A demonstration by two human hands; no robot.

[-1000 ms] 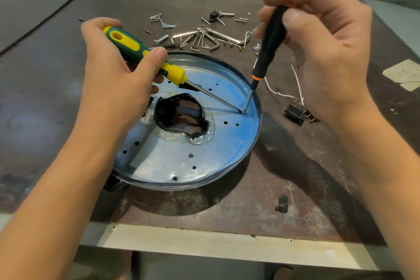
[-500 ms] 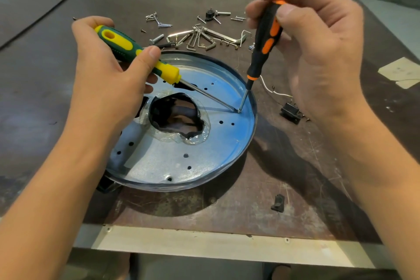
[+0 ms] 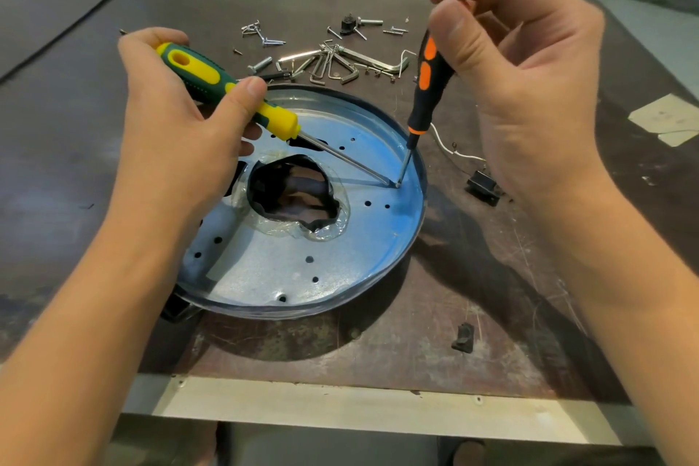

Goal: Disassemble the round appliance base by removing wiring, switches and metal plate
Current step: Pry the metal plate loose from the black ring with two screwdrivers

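The round metal base plate point(image 3: 264, 269) lies on the dark table, with a ragged hole point(image 3: 295, 193) in its middle ringed by clear film. My left hand point(image 3: 177, 132) grips a green-and-yellow screwdriver point(image 3: 212, 87), its shaft slanting down to the right. My right hand point(image 3: 522, 87) pinches the top of a black-and-orange screwdriver point(image 3: 425, 87) held nearly upright. Both tips meet at one spot point(image 3: 396, 184) near the plate's right rim. A black switch point(image 3: 482, 186) with a white wire point(image 3: 450, 147) lies just right of the plate.
Loose screws point(image 3: 264, 36), hex keys point(image 3: 340, 66) and a small black part point(image 3: 350, 25) lie scattered behind the plate. Another black piece point(image 3: 464, 337) sits near the front edge. Paper scraps point(image 3: 669, 119) lie at the right. The table's pale front edge point(image 3: 340, 405) runs below.
My right hand has turned the black-and-orange screwdriver, so its orange grips now face me, and has slid up to its top. The tips stay at the same spot.
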